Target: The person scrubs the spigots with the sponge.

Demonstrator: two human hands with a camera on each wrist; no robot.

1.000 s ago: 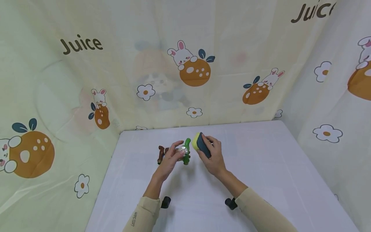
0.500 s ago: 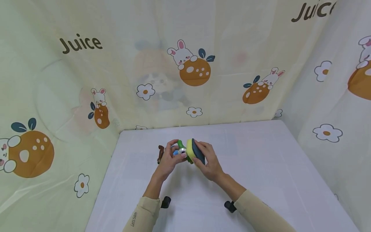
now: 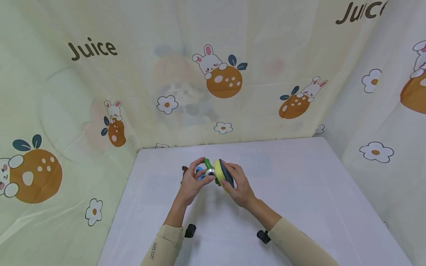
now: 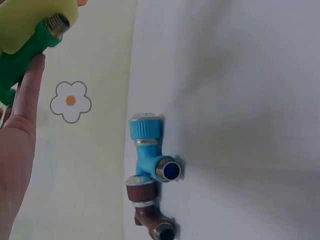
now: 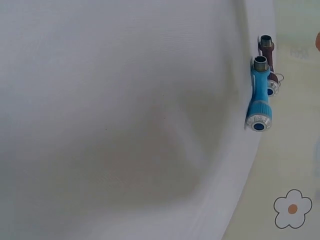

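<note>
In the head view, my left hand (image 3: 191, 186) holds a green pipe valve (image 3: 208, 163) with a silvery round cap, thumb and fingers around it. A threaded metal end shows on the green valve (image 4: 22, 60) in the left wrist view. My right hand (image 3: 241, 187) grips a sponge (image 3: 218, 170), yellow on one side and dark blue-grey on the other. Its yellow face presses against the valve's right side. The right wrist view shows neither the right hand nor the sponge.
Behind the left hand, a blue pipe valve (image 4: 148, 152) and a brown pipe valve (image 4: 144, 202) lie side by side on the white table (image 3: 286, 173), near its far edge. A printed curtain (image 3: 259, 111) surrounds the table at the back and sides.
The sponge has moved left from apart to touching the green valve, and the right hand has moved with it. The left hand has tilted the valve slightly.
</note>
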